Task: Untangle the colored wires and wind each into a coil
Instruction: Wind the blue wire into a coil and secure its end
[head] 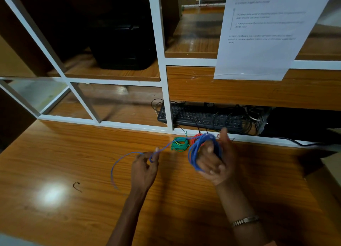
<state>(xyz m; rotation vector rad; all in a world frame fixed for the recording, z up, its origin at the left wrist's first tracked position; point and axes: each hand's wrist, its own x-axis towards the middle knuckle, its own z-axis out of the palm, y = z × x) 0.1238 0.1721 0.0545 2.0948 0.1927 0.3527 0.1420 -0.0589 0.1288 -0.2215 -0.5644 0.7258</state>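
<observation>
Blue wire (193, 153) is being wound into a coil around the right hand (215, 162), whose fingers curl through the loops and keep them bunched above the wooden desk (73, 153). Its free tail runs leftward to the left hand (145, 168), which pinches the strand between thumb and fingertips, the loose end arcing down beside that hand. Just beyond and between the 2 hands, a finished green coil (180, 144) lies on the desk, with red wire (196, 138) partly hidden behind the blue loops. Thin and light, the wire looks springy and apt to slip or uncoil, so it is probably best gripped across the whole bundle while the tail is kept taut.
</observation>
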